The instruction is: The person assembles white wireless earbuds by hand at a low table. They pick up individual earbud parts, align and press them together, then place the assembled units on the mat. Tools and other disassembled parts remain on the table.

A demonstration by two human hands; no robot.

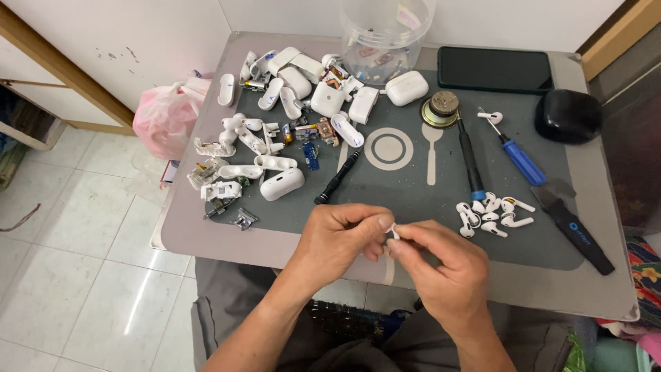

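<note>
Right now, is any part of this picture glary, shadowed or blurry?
Head view: soft, even light; glare streaks on the floor tiles; the tiny white earbud between left hand and right hand is too small to make out; table edges bow slightly.

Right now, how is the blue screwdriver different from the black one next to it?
The blue screwdriver has a bright blue handle and lies slanted; the black screwdriver is dark all over and lies nearly straight up the mat. The black one's bottom end reaches the white earbuds; the blue one's doesn't. Both lie untouched.
</note>
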